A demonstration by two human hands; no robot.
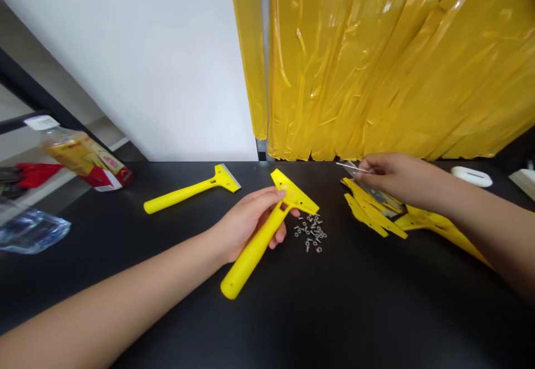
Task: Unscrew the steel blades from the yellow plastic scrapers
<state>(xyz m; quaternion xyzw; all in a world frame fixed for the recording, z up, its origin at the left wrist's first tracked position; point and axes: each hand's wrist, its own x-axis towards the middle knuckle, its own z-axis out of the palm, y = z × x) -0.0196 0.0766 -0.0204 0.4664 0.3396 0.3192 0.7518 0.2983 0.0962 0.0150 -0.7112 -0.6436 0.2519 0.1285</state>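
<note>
A yellow scraper (256,246) is in my left hand (251,213), fingers wrapped around its neck and the thumb on the wide head. No metal blade shows at the front edge of that head. At the right, my right hand (387,174) pinches a thin metal blade (349,166), seen nearly edge-on. Beneath that hand lies a pile of flat yellow plates (368,215) with more metal pieces (382,197) among them. Small screws and nuts (311,232) are scattered just right of the held scraper. Another yellow scraper (188,193), with a blade on its head, rests on the left.
Behind the black tabletop (276,324) hang yellow plastic strips (355,68) and a white panel (146,62). A drink bottle (83,154) and a clear plastic package (35,229) are at far left. More yellow handles (447,229) lie under my right forearm, near a white case (472,176).
</note>
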